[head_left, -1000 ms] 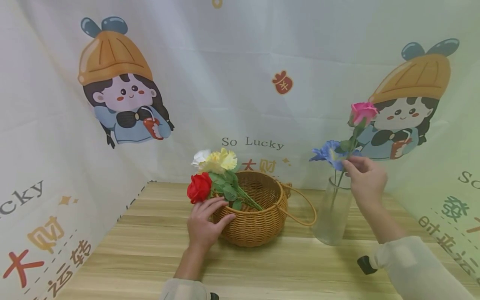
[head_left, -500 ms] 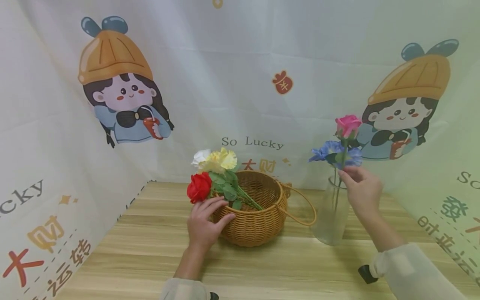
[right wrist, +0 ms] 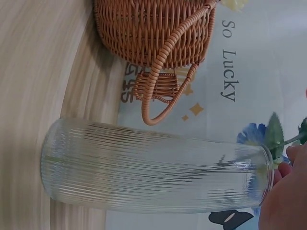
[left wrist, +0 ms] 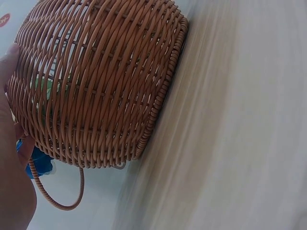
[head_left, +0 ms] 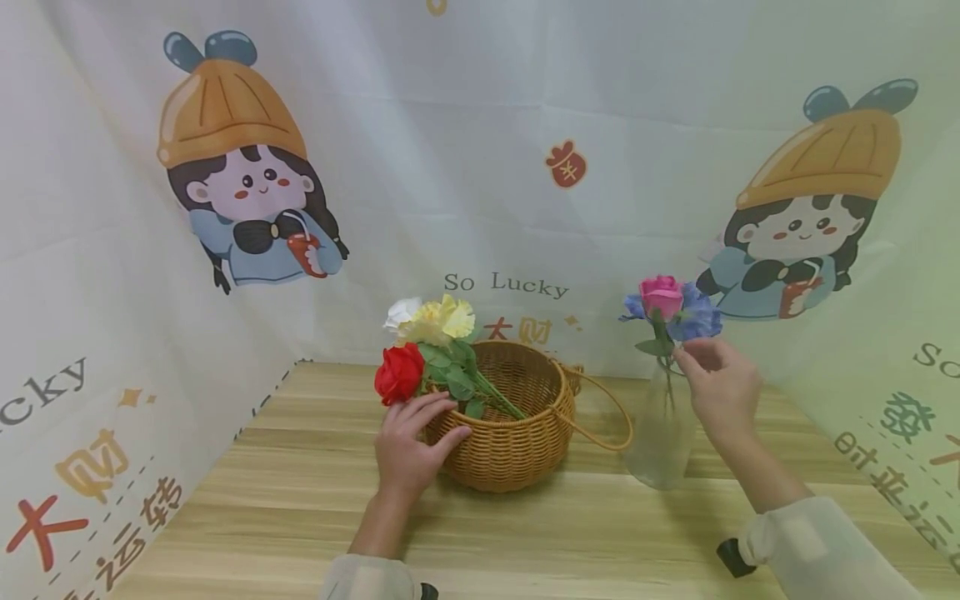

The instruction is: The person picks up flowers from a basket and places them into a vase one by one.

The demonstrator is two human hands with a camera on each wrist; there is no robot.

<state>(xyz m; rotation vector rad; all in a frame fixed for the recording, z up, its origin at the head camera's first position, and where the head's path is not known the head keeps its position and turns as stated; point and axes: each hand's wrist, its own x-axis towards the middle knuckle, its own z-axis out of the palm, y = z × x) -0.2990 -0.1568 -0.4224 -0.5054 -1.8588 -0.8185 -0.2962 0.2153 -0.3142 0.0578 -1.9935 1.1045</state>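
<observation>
My right hand (head_left: 723,387) pinches the stem of a pink artificial rose (head_left: 662,297) just above the mouth of a ribbed clear glass vase (right wrist: 158,167). A blue flower (head_left: 699,315) stands in the vase, partly behind the rose. Over the left front rim of a brown wicker basket (head_left: 502,458) my left hand (head_left: 408,450) holds with spread, bent fingers. Inside the basket lean a red rose (head_left: 399,375), a yellow flower (head_left: 446,319) and a white flower (head_left: 402,314), their blooms past its left rim. In the left wrist view, the basket's woven side (left wrist: 100,86) hides most of the stems.
A wooden table (head_left: 300,500) carries the basket and vase. The basket's loop handle (head_left: 611,408) hangs out to the right, close to the vase. Printed cloth (head_left: 450,167) encloses the table at the back and both sides.
The right hand has lowered the pink rose, and its bloom has moved down and left to beside the blue flower. The left hand and basket have stayed in place.
</observation>
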